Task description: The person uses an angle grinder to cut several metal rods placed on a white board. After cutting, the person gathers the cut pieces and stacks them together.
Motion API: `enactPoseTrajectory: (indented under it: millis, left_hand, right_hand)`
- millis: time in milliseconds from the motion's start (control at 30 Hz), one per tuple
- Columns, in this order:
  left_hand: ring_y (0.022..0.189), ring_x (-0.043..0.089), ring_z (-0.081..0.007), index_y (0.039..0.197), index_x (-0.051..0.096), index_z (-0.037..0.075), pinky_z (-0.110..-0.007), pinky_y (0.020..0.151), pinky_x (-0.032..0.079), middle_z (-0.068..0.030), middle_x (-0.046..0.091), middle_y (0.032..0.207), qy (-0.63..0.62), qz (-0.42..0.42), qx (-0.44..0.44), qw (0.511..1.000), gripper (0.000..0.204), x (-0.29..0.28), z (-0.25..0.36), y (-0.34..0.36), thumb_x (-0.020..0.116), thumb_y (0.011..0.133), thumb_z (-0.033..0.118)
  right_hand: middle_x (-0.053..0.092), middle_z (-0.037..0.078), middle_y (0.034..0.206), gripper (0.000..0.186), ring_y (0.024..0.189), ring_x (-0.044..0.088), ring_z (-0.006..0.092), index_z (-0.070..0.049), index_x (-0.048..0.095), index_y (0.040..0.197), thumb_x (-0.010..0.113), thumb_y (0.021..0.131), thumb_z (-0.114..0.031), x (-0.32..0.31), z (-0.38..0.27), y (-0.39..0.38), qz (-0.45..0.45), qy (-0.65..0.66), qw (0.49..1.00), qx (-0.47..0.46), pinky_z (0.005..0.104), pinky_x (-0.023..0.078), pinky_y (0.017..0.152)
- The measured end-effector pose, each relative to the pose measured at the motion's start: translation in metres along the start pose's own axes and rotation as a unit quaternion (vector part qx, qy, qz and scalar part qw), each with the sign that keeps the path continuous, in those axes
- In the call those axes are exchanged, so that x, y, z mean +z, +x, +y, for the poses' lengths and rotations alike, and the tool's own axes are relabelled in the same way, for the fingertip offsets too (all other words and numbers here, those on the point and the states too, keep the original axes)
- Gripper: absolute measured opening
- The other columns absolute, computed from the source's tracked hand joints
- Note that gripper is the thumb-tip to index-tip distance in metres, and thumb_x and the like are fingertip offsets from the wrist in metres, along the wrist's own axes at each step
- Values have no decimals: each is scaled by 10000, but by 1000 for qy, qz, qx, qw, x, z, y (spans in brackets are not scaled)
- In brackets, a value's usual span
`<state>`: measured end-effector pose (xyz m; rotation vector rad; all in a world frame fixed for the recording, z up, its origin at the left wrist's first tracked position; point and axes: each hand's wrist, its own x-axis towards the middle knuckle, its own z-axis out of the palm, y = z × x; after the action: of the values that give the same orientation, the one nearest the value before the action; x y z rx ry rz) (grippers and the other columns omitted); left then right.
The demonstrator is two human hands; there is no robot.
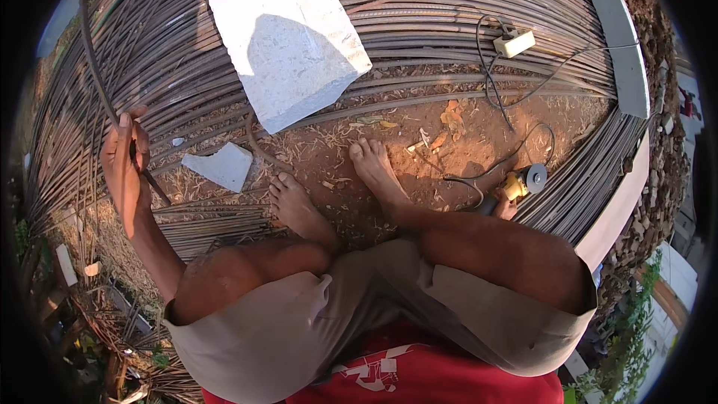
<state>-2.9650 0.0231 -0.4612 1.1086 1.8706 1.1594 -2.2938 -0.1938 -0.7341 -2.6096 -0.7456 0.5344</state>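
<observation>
My left hand (124, 155) is closed round a dark steel rod (94, 60), which slants from the upper left down past my fingers toward the ground. On the right, beside my bent knee, my right hand (506, 209) grips a yellow and black angle grinder (514, 185). Only some fingers show; my leg hides the rest. The grinder's round grey disc (536, 178) points away from me, apart from any rod. A black cord (486, 174) trails from the grinder over the soil.
Long steel bars (449, 34) lie across the ground ahead. A large white slab (299, 45) rests on them, with another slab (622, 52) at right. A cream socket box (514, 43) sits on the bars with cables. A broken white piece (222, 166) lies near my bare feet (378, 168).
</observation>
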Motion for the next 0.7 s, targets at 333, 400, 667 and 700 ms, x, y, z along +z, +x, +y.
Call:
enactPoseTrajectory:
  millis: [333,400,667,700]
  left_hand:
    - [548,307,-18,1191,739,53,-220,510,190,73,474,688,-40,44,-63,996,360,-11,-21,-15,633,1094,383]
    - [562,305,-11,1203,737,48,-215,519,190,70,484,715,-55,27,-58,996,353,-21,-32,-13,633,1097,368]
    - [577,311,-26,1199,748,35,-227,528,200,66,465,705,-62,25,-69,995,448,0,-30,-8,697,1045,452]
    - [578,309,-26,1186,753,37,-231,528,200,67,458,700,-56,29,-64,996,443,5,-31,-7,699,1043,453]
  right_hand:
    - [681,94,1104,460,921,653,207,-6,651,1262,773,844,-154,156,-153,-100,-356,-59,896,-260,372,547,806]
    - [679,96,1118,457,934,652,208,-6,649,1268,770,853,-156,166,-160,-100,-357,-77,891,-270,373,547,813]
    - [669,106,1171,447,985,646,209,-10,640,1294,756,889,-161,151,-169,-103,-336,-11,899,-282,377,545,843]
    - [667,107,1178,446,991,645,209,-11,639,1297,755,894,-162,139,-165,-99,-321,6,906,-277,377,545,847]
